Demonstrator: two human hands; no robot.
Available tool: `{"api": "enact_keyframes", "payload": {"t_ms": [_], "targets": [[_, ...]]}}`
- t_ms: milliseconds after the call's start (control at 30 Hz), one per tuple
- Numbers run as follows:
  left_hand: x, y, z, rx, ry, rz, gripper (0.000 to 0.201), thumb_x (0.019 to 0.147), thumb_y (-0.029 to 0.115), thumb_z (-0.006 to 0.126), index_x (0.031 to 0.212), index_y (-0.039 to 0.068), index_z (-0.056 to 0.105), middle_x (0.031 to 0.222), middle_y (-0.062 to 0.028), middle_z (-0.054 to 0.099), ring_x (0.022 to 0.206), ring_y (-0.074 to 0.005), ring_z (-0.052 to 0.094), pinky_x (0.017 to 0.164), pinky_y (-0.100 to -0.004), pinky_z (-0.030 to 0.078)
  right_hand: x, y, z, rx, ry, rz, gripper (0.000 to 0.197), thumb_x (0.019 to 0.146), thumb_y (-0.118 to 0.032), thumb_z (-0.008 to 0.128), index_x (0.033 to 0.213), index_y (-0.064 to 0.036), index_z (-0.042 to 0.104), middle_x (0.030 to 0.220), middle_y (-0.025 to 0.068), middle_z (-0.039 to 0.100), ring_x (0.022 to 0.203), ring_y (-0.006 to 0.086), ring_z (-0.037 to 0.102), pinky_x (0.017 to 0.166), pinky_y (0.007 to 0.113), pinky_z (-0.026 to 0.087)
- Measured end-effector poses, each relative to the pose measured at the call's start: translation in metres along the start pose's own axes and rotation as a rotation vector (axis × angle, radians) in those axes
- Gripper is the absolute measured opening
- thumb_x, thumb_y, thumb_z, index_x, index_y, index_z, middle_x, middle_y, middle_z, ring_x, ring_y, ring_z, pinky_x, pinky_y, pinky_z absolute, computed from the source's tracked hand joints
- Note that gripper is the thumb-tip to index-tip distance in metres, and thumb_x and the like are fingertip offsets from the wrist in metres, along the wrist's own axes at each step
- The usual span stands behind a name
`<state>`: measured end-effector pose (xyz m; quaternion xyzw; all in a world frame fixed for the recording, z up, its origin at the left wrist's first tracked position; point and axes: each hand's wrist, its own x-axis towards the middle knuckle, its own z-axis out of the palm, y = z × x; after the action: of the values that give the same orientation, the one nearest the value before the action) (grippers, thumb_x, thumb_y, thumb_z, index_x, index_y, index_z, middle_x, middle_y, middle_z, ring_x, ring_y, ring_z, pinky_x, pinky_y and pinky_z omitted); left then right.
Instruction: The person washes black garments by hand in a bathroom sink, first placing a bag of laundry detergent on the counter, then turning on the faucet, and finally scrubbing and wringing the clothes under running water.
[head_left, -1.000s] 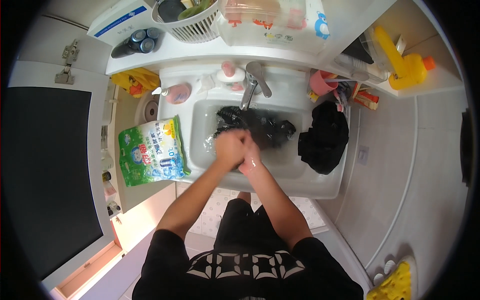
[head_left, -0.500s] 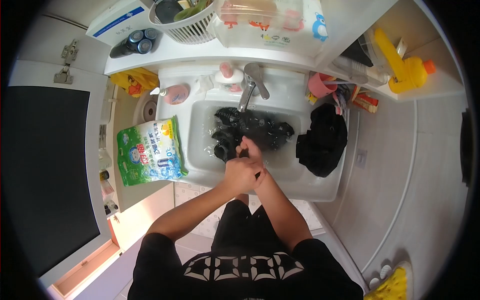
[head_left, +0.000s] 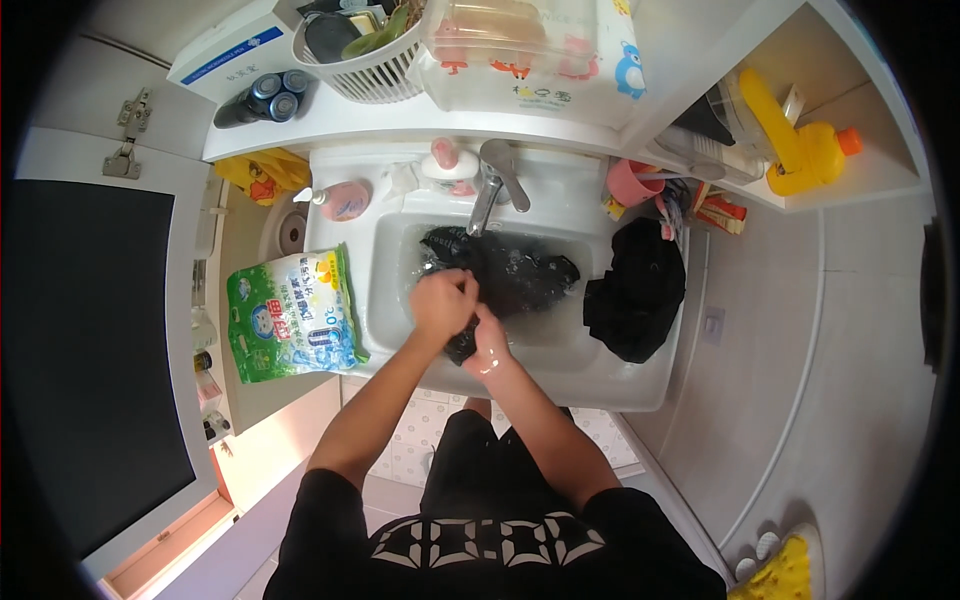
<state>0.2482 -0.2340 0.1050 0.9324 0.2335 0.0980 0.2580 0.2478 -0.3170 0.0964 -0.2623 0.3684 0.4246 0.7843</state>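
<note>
A wet black garment (head_left: 525, 270) lies partly under water in the white sink (head_left: 388, 270), below the chrome faucet (head_left: 490, 190). My left hand (head_left: 443, 303) is closed on a bunched part of it near the basin's front left. Close beside, my right hand (head_left: 487, 342) grips the same cloth, which hangs between the two palms toward the front rim. Suds cling to my right wrist. The cloth inside both fists is mostly hidden. On the sink's right ledge rests a second black garment (head_left: 640, 295), crumpled and apart from my hands.
A green and white detergent bag (head_left: 290, 315) lies left of the sink. Behind the basin stand a pink pump bottle (head_left: 345, 201) and a white bottle (head_left: 449, 172). A pink cup (head_left: 632, 185) is at the back right. Above, a shelf holds a white basket (head_left: 365, 72).
My hands have separated slightly; the left moved up and left, the right shifted down and left. A bunched stretch of black cloth now shows between them. The whole view has shifted slightly.
</note>
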Motion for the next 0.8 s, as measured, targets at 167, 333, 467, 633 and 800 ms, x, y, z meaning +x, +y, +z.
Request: {"api": "enact_keyframes", "payload": {"t_ms": [167, 333, 467, 633, 800], "targets": [[-0.042, 0.045, 0.001, -0.061, -0.095, 0.292, 0.019, 0.080, 0.020, 0.069, 0.062, 0.011, 0.068, 0.062, -0.0121, 0.062, 0.055, -0.0341, 0.061, 0.052, -0.0433, 0.048, 0.058, -0.016, -0.079, 0.291, -0.769, 0.135, 0.033, 0.101, -0.035, 0.055, 0.073, -0.0187, 0.059, 0.072, -0.0010, 0.061, 0.072, 0.0167, 0.061, 0.068, 0.032, 0.049], [0.005, 0.009, 0.005, 0.000, -0.042, 0.026, 0.015, 0.075, 0.024, 0.067, 0.068, 0.011, 0.070, 0.068, -0.0112, 0.066, 0.059, -0.0341, 0.064, 0.052, -0.0458, 0.049, 0.013, -0.009, -0.006, 0.032, 0.070, 0.074, 0.034, 0.100, -0.039, 0.056, 0.073, -0.0183, 0.055, 0.074, -0.0014, 0.059, 0.072, 0.0144, 0.059, 0.068, 0.032, 0.048], [-0.024, 0.047, 0.006, -0.058, -0.091, 0.253, 0.015, 0.069, 0.024, 0.071, 0.060, 0.012, 0.066, 0.062, -0.0091, 0.063, 0.058, -0.0302, 0.064, 0.051, -0.0440, 0.049, 0.042, -0.021, -0.053, 0.202, -0.613, 0.057, 0.037, 0.099, -0.039, 0.056, 0.069, -0.0180, 0.052, 0.069, -0.0012, 0.056, 0.071, 0.0136, 0.058, 0.065, 0.031, 0.046], [-0.034, 0.029, 0.012, -0.135, -0.084, 0.363, 0.016, 0.064, 0.024, 0.074, 0.058, 0.012, 0.065, 0.060, -0.0098, 0.061, 0.055, -0.0305, 0.063, 0.052, -0.0415, 0.050, 0.064, -0.022, -0.087, 0.206, -0.792, 0.186, 0.035, 0.102, -0.041, 0.052, 0.076, -0.0181, 0.061, 0.074, 0.0004, 0.063, 0.080, 0.0159, 0.063, 0.073, 0.033, 0.049], [-0.015, 0.043, 0.008, -0.128, -0.008, 0.172, 0.018, 0.071, 0.023, 0.073, 0.060, 0.011, 0.066, 0.064, -0.0106, 0.063, 0.059, -0.0303, 0.065, 0.053, -0.0408, 0.050, 0.051, -0.005, -0.059, 0.228, -0.518, 0.095, 0.029, 0.101, -0.041, 0.054, 0.089, -0.0170, 0.064, 0.090, -0.0011, 0.066, 0.086, 0.0146, 0.065, 0.078, 0.033, 0.051]]}}
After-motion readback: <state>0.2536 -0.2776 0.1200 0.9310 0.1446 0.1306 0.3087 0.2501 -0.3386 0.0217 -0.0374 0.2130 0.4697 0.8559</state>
